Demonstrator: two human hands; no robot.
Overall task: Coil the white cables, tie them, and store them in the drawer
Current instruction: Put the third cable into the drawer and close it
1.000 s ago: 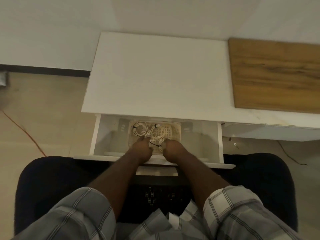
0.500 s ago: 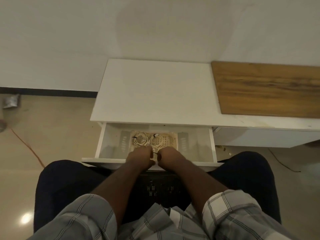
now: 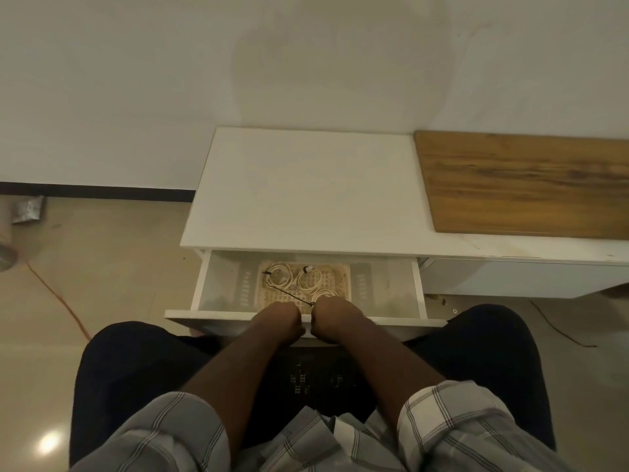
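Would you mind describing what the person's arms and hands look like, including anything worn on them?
Both forearms are bare from the elbow down, and neither the left hand nor the right hand shows gloves. No watch or ring is apparent, though the fingers are mostly hidden. Each upper arm has a loose short sleeve in grey plaid with pale and dark crossing lines.

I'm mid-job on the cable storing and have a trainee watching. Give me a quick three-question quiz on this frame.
1. True or false: the drawer is open.
2. How many coiled white cables lie in the woven tray? A) one B) three C) five
3. Where do the left hand and right hand sit?

Key:
1. True.
2. B: one far-left, one centre, one nearer.
3. Side by side at the drawer's front edge, fingers curled; what they grip is hidden.
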